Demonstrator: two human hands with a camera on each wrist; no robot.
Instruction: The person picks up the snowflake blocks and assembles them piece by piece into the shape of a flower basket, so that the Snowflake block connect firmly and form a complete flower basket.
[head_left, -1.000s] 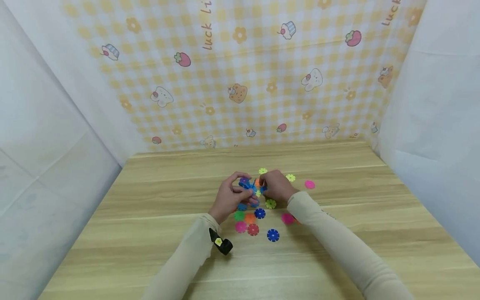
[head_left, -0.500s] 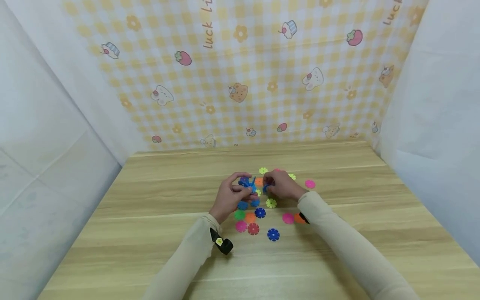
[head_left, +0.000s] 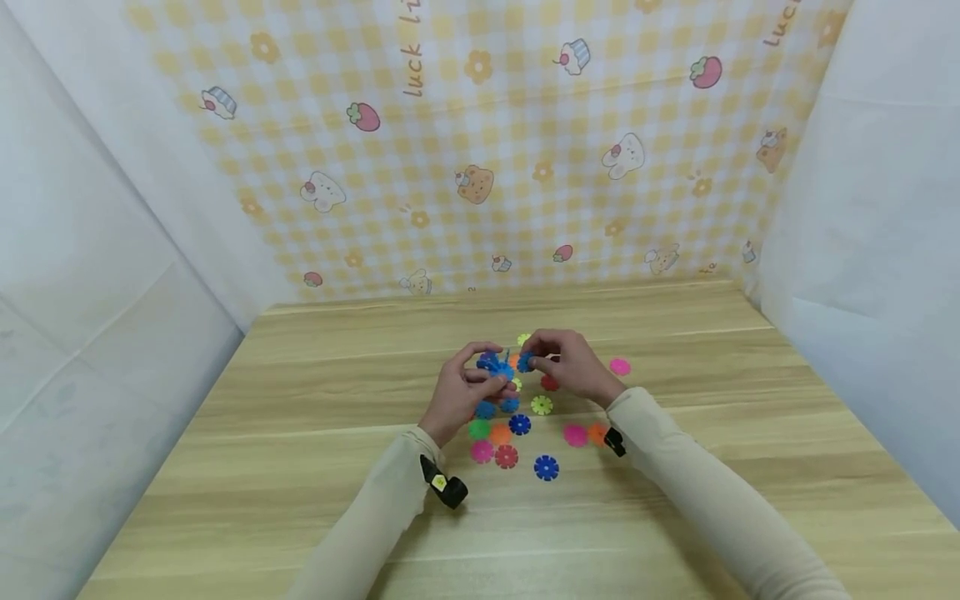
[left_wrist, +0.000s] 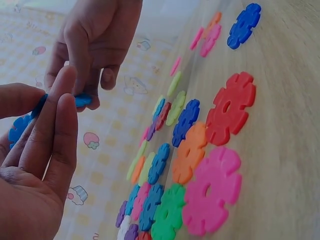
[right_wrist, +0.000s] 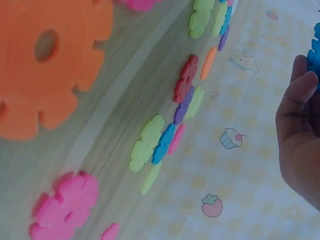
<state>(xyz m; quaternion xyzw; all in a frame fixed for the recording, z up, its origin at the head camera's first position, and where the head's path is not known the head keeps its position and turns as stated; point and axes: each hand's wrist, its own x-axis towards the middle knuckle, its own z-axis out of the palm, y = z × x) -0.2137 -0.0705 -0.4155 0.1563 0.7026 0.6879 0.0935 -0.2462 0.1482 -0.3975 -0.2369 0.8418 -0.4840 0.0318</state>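
My left hand (head_left: 453, 393) pinches a small cluster of joined blue snowflake discs (head_left: 501, 369) over the middle of the table. Part of that cluster (left_wrist: 19, 131) shows behind the left fingers in the left wrist view. Just to the right, my right hand (head_left: 572, 363) pinches a single notched blue disc (head_left: 524, 361) between thumb and fingers. A narrow gap separates this disc from the cluster in the head view. From the left wrist, the right hand's disc (left_wrist: 83, 100) is partly covered by the left fingertips.
Loose snowflake discs lie flat below and around the hands. Among them are a dark blue disc (head_left: 547, 467), a red one (head_left: 506, 457), a green one (head_left: 479, 429) and a yellow-green one (head_left: 542, 405). A pink disc (head_left: 619, 367) sits farther right. Behind the table hangs a checked cloth (head_left: 480, 125).
My right hand first drew away to the right, then lifted its blue disc and turned it toward the cluster. A red disc beneath it came into view. The left hand stayed nearly still.
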